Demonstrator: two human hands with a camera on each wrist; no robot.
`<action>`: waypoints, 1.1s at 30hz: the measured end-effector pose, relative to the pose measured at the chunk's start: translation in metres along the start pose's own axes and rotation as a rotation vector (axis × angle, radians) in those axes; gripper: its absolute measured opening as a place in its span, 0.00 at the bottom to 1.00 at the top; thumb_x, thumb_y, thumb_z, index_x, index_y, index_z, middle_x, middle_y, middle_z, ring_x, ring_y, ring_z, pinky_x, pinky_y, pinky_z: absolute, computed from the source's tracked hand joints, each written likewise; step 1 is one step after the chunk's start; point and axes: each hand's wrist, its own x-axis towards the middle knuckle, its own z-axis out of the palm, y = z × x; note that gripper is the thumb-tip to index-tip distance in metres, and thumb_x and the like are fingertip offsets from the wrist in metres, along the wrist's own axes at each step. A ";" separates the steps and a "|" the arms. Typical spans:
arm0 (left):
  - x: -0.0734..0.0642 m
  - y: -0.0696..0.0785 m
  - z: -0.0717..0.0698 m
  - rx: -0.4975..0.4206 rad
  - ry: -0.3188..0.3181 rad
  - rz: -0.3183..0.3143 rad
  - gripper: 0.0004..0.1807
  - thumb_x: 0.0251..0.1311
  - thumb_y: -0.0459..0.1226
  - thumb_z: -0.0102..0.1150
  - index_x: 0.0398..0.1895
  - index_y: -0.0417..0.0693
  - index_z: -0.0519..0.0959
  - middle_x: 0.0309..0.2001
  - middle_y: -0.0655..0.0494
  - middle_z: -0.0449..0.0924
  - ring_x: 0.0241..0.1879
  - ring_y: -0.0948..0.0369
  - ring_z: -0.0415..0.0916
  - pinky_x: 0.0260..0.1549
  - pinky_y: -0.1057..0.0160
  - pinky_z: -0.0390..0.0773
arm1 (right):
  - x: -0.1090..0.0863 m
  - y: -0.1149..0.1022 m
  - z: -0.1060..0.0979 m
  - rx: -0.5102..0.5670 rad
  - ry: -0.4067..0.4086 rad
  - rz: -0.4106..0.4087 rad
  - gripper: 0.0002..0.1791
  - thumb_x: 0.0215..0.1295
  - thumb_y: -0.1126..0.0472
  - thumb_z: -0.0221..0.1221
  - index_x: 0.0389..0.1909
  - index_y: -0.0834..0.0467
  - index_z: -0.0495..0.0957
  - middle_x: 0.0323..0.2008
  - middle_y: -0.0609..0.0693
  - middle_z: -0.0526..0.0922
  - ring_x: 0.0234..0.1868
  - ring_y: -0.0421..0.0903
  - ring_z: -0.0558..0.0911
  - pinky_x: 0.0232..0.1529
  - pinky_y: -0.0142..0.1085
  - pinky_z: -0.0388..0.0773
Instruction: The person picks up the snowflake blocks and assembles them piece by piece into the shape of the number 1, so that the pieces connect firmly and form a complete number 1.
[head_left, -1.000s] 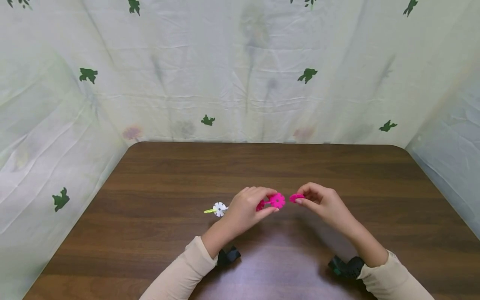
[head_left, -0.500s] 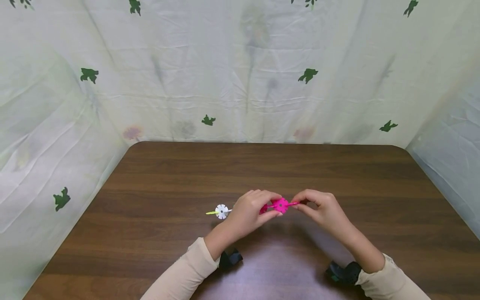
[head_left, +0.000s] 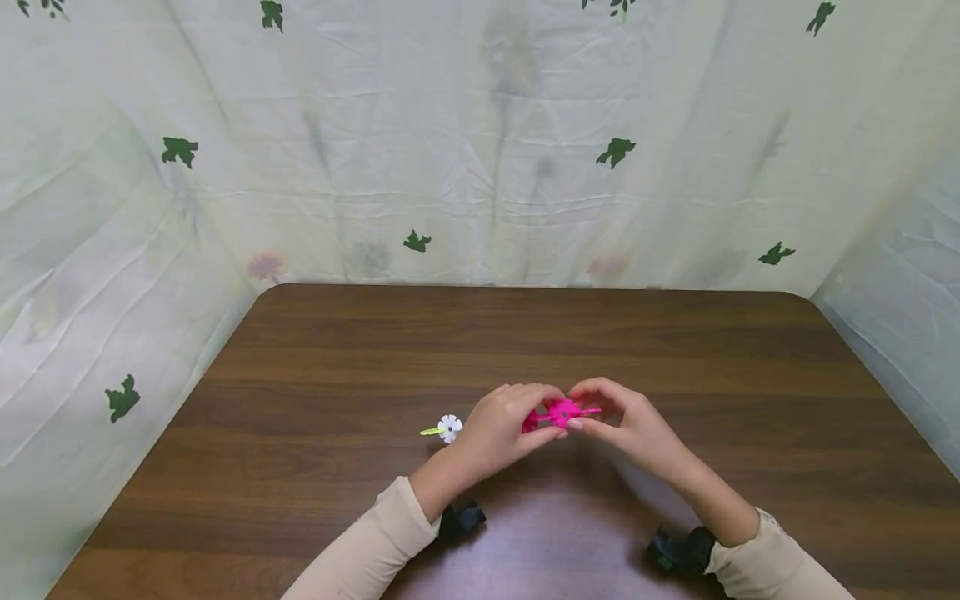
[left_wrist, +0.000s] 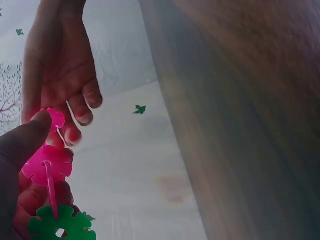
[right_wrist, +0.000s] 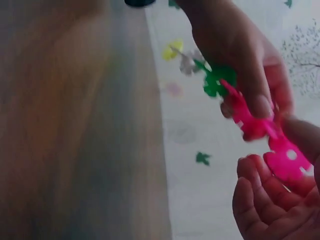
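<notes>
A chain of slotted flower-shaped discs runs between the hands. It has a yellow disc [right_wrist: 172, 50], a white disc [head_left: 450, 428], a green disc [left_wrist: 60, 225] and several pink discs [head_left: 564, 413], joined edge into edge at crossed angles. My left hand [head_left: 491, 429] grips the chain at its pink part, thumb on the near side. From the right, my right hand [head_left: 641, 429] pinches a pink disc between thumb and fingers, its fingertips close against the left ones. The end pink disc [right_wrist: 286, 159] lies within the right hand. The left hand covers the chain's middle in the head view.
Both hands are above a brown wooden table [head_left: 360, 350]. A pale cloth [head_left: 480, 125] with green leaf shapes hangs behind it and at both sides. Dark wrist devices [head_left: 461, 520] sit below the sleeves.
The right hand has moved left with a loose pink disc, which now joins the chain's end. Its fingers have shifted further left, beside the left fingertips. The left hand has barely moved.
</notes>
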 end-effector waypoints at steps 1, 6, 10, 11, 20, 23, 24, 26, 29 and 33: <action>0.000 0.001 0.000 0.000 -0.004 0.003 0.19 0.44 0.41 0.69 0.39 0.45 0.77 0.34 0.60 0.78 0.30 0.65 0.74 0.33 0.69 0.69 | -0.001 0.005 0.001 0.060 -0.013 0.018 0.13 0.53 0.71 0.61 0.40 0.65 0.74 0.35 0.55 0.79 0.33 0.45 0.79 0.32 0.37 0.77; 0.001 0.004 -0.002 -0.069 -0.042 -0.028 0.22 0.45 0.41 0.69 0.43 0.44 0.76 0.38 0.59 0.78 0.31 0.67 0.74 0.34 0.71 0.70 | -0.001 0.020 0.002 0.278 -0.035 0.085 0.07 0.56 0.71 0.58 0.36 0.69 0.73 0.29 0.58 0.78 0.29 0.46 0.80 0.31 0.46 0.77; 0.001 0.002 -0.008 -0.226 -0.126 -0.130 0.24 0.47 0.40 0.67 0.48 0.42 0.73 0.41 0.56 0.77 0.31 0.69 0.74 0.33 0.70 0.73 | -0.001 0.021 -0.006 0.341 -0.020 0.124 0.08 0.56 0.71 0.58 0.36 0.71 0.72 0.28 0.58 0.78 0.28 0.47 0.80 0.32 0.45 0.77; 0.002 0.000 -0.010 -0.263 -0.153 -0.165 0.24 0.48 0.40 0.66 0.48 0.42 0.73 0.41 0.56 0.77 0.32 0.69 0.74 0.34 0.70 0.74 | 0.000 0.021 -0.008 0.349 -0.014 0.130 0.09 0.56 0.71 0.58 0.36 0.71 0.72 0.28 0.57 0.78 0.28 0.48 0.80 0.32 0.45 0.77; -0.001 -0.026 -0.022 -0.552 -0.496 -0.407 0.14 0.52 0.36 0.63 0.42 0.42 0.75 0.34 0.59 0.78 0.32 0.67 0.75 0.35 0.69 0.74 | 0.004 0.031 -0.028 0.351 0.034 0.219 0.11 0.57 0.70 0.58 0.39 0.70 0.70 0.28 0.55 0.80 0.27 0.49 0.81 0.32 0.41 0.78; -0.002 -0.029 -0.017 -0.589 -0.528 -0.366 0.12 0.53 0.32 0.61 0.41 0.40 0.76 0.34 0.57 0.79 0.32 0.67 0.75 0.37 0.69 0.74 | 0.008 0.032 -0.030 0.369 0.058 0.254 0.14 0.58 0.69 0.58 0.43 0.68 0.66 0.28 0.54 0.79 0.28 0.51 0.80 0.32 0.41 0.77; -0.002 -0.029 -0.015 -0.599 -0.523 -0.360 0.12 0.54 0.31 0.60 0.42 0.39 0.75 0.33 0.56 0.79 0.32 0.67 0.75 0.36 0.69 0.74 | 0.010 0.032 -0.030 0.379 0.069 0.266 0.16 0.58 0.68 0.58 0.44 0.67 0.64 0.28 0.54 0.79 0.28 0.51 0.80 0.33 0.42 0.77; -0.002 -0.027 -0.013 -0.618 -0.498 -0.383 0.15 0.54 0.29 0.59 0.46 0.38 0.73 0.32 0.55 0.78 0.32 0.66 0.75 0.35 0.68 0.74 | 0.016 0.033 -0.029 0.388 0.095 0.284 0.18 0.59 0.67 0.58 0.45 0.65 0.61 0.30 0.55 0.78 0.29 0.51 0.80 0.34 0.43 0.77; -0.001 -0.022 -0.009 -0.655 -0.444 -0.453 0.24 0.53 0.28 0.59 0.54 0.41 0.67 0.29 0.55 0.78 0.30 0.65 0.76 0.33 0.67 0.75 | 0.026 0.036 -0.029 0.367 0.127 0.286 0.20 0.59 0.65 0.58 0.47 0.63 0.61 0.35 0.57 0.75 0.30 0.50 0.80 0.35 0.42 0.77; 0.000 -0.012 -0.002 -0.680 -0.368 -0.523 0.32 0.52 0.29 0.61 0.60 0.47 0.60 0.28 0.56 0.78 0.28 0.64 0.77 0.30 0.67 0.76 | 0.040 0.044 -0.029 0.300 0.117 0.267 0.22 0.59 0.65 0.58 0.54 0.62 0.66 0.40 0.58 0.71 0.30 0.49 0.81 0.34 0.41 0.77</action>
